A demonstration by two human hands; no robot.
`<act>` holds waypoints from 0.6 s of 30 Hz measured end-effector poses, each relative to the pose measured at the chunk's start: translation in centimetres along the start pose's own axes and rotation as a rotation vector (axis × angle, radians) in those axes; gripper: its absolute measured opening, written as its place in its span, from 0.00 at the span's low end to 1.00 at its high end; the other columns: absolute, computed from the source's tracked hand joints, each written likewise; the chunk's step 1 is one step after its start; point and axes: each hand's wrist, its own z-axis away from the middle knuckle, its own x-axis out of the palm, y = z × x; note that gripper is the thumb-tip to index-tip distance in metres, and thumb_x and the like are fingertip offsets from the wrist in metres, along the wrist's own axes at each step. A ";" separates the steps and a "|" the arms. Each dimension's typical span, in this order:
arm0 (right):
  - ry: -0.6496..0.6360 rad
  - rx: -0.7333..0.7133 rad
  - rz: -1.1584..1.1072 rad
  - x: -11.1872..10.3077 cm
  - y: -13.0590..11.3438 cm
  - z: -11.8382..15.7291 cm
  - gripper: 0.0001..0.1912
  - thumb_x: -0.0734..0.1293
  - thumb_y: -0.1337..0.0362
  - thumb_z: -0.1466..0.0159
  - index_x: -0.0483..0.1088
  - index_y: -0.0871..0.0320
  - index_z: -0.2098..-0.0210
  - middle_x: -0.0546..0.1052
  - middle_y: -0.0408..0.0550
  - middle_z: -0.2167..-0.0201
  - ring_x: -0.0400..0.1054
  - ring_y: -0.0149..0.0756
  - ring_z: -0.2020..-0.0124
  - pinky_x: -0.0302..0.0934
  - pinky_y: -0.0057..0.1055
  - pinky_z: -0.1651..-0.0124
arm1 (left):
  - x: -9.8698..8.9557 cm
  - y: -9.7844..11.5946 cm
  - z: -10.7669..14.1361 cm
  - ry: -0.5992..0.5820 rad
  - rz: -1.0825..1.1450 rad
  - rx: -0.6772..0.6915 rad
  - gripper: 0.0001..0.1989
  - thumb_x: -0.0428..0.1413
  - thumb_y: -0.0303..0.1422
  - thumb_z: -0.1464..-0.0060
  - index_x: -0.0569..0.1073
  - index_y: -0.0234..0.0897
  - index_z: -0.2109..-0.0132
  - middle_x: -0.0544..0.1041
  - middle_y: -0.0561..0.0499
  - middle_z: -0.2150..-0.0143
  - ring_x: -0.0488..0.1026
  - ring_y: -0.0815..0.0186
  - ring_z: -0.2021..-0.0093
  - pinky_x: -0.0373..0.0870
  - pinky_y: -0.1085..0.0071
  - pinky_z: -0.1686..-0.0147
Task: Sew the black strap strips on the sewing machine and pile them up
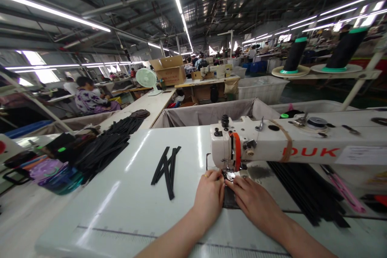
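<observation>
Both of my hands meet at the needle of a white sewing machine (256,145). My left hand (211,191) has its fingers curled and pinched just left of the presser foot (230,176). My right hand (252,197) is bent close on the other side, fingertips together near the foot. What lies between the fingertips is too small and covered to make out. Several black strips (171,171) lie crossed on the table to the left. More black strips (308,193) are bunched under the machine arm, to the right of my right hand.
A large heap of black strips (105,145) covers the table's left side, beside a purple and teal container (54,175). Pink-handled snips (344,189) lie at right. A cloth-lined bin (208,113) stands behind the table. Thread cones (294,56) rise at right. A person (92,96) sits far left.
</observation>
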 end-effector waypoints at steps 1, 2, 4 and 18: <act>-0.002 0.000 -0.006 0.0 0.0 0.0 0.20 0.60 0.77 0.41 0.68 0.59 0.50 0.74 0.51 0.60 0.69 0.40 0.61 0.66 0.37 0.59 | 0.0 0.0 0.0 -0.004 -0.013 0.002 0.11 0.48 0.22 0.42 0.74 0.35 0.62 0.75 0.45 0.55 0.68 0.58 0.54 0.69 0.57 0.51; -0.003 0.000 -0.015 0.0 0.0 0.0 0.20 0.60 0.77 0.40 0.68 0.59 0.50 0.74 0.51 0.60 0.69 0.40 0.61 0.66 0.37 0.59 | 0.0 0.1 0.0 -0.006 -0.025 0.004 0.11 0.48 0.22 0.42 0.74 0.34 0.61 0.75 0.44 0.55 0.68 0.57 0.53 0.69 0.57 0.51; -0.008 0.005 -0.033 -0.1 0.0 0.0 0.20 0.60 0.77 0.40 0.68 0.59 0.50 0.74 0.51 0.60 0.69 0.40 0.61 0.67 0.38 0.59 | 0.0 0.1 0.0 -0.013 -0.046 0.006 0.11 0.47 0.23 0.42 0.74 0.34 0.59 0.74 0.44 0.55 0.68 0.56 0.53 0.69 0.56 0.51; -0.034 0.024 -0.038 0.1 -0.1 0.0 0.20 0.61 0.77 0.41 0.69 0.62 0.50 0.74 0.53 0.60 0.70 0.43 0.61 0.68 0.41 0.58 | 0.3 -0.6 -1.0 -0.031 -0.140 0.053 0.11 0.47 0.23 0.41 0.74 0.33 0.65 0.75 0.44 0.62 0.69 0.57 0.59 0.72 0.58 0.54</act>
